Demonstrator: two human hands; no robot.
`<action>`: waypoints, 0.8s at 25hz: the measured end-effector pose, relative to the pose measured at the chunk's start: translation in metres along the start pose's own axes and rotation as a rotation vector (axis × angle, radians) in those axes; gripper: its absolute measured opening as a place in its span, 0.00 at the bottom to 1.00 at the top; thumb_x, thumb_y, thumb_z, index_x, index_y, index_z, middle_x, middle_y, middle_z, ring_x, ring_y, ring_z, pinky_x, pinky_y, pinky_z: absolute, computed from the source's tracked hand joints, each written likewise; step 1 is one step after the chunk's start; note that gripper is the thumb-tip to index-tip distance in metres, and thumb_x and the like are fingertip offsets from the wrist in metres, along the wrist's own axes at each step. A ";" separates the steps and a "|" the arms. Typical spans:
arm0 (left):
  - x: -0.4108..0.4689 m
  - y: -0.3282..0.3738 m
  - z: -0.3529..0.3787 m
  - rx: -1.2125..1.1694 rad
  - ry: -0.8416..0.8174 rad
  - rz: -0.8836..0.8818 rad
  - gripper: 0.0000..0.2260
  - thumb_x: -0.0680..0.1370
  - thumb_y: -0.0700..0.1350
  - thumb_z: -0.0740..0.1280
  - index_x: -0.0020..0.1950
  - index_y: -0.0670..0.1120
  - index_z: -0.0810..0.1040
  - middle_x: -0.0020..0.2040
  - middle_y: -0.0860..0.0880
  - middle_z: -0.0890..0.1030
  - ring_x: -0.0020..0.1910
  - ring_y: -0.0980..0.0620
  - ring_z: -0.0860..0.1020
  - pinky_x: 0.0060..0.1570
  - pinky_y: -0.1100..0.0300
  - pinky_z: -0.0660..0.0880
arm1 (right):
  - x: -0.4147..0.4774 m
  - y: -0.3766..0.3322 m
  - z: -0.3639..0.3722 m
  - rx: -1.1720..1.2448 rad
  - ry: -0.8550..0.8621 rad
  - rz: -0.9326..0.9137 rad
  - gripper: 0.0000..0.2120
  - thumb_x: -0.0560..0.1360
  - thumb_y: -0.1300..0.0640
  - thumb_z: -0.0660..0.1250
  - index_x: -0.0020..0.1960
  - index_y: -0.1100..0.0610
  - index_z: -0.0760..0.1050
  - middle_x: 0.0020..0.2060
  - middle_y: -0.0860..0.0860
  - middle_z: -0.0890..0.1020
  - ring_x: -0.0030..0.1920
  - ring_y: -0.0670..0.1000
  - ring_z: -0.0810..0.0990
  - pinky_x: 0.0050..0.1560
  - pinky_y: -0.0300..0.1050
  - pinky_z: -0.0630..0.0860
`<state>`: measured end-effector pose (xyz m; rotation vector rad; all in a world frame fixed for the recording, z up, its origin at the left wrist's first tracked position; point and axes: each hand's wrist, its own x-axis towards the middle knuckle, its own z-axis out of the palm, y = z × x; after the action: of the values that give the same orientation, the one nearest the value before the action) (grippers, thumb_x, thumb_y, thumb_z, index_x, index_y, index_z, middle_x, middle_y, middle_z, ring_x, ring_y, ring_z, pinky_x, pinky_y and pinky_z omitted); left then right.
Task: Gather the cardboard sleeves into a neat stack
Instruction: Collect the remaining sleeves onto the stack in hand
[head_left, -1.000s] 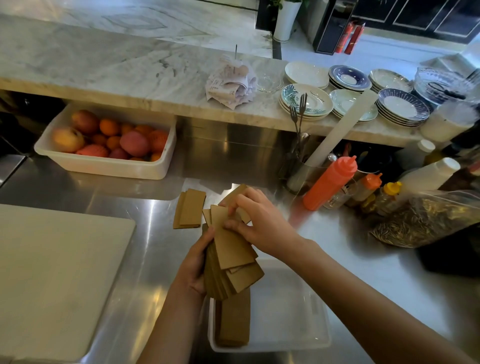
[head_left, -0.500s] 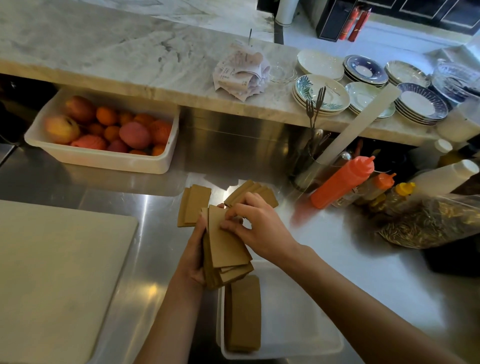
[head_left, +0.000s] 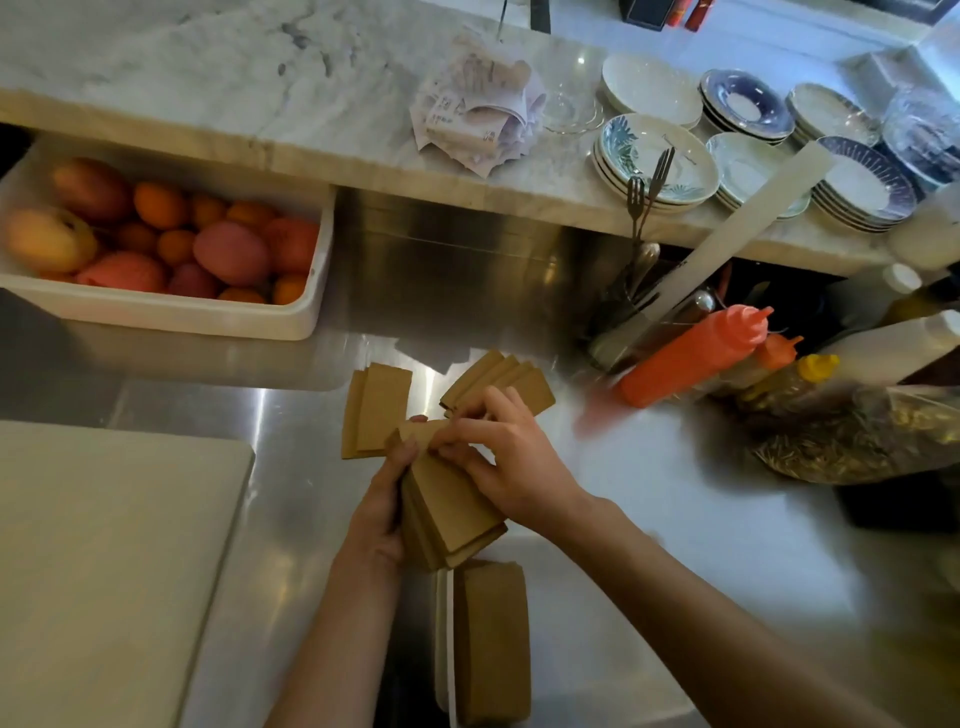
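Over the steel counter: squaring up a bundle of cardboard sleeves
A loose pair lies flat just past the left hand, which wraps the bundle's long edge. The right hand pinches its top end, with a fanned bunch behind it. Thin, light card, probably slippery face to face, so I'd squeeze the edges and tap them flush.

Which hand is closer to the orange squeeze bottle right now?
Right. The right hand, pinching the held sleeves, is on their side toward the orange squeeze bottle; the left hand grips their opposite side, farther away.
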<state>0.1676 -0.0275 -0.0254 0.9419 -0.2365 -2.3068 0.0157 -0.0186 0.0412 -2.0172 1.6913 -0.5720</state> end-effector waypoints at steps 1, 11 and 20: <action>0.003 0.003 -0.001 -0.018 0.006 -0.002 0.50 0.49 0.59 0.84 0.68 0.47 0.73 0.62 0.35 0.80 0.52 0.36 0.82 0.49 0.36 0.79 | 0.003 0.000 0.001 0.009 0.034 -0.005 0.07 0.77 0.52 0.67 0.53 0.49 0.82 0.52 0.47 0.76 0.53 0.48 0.72 0.52 0.41 0.72; 0.026 0.025 -0.026 -0.099 0.017 0.013 0.55 0.54 0.56 0.83 0.77 0.48 0.61 0.57 0.43 0.80 0.53 0.43 0.79 0.56 0.42 0.74 | 0.048 0.159 0.028 0.023 -0.077 0.846 0.34 0.72 0.46 0.72 0.72 0.56 0.63 0.68 0.57 0.70 0.65 0.58 0.74 0.64 0.56 0.74; 0.035 0.029 -0.021 -0.115 -0.014 0.000 0.49 0.53 0.53 0.84 0.70 0.50 0.66 0.53 0.42 0.83 0.48 0.44 0.83 0.45 0.44 0.81 | 0.043 0.154 0.035 0.192 0.111 0.847 0.36 0.68 0.48 0.77 0.67 0.57 0.62 0.63 0.55 0.73 0.62 0.57 0.75 0.57 0.51 0.75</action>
<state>0.1768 -0.0705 -0.0491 0.8685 -0.1081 -2.3006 -0.0801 -0.0823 -0.0751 -0.9948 2.2241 -0.5065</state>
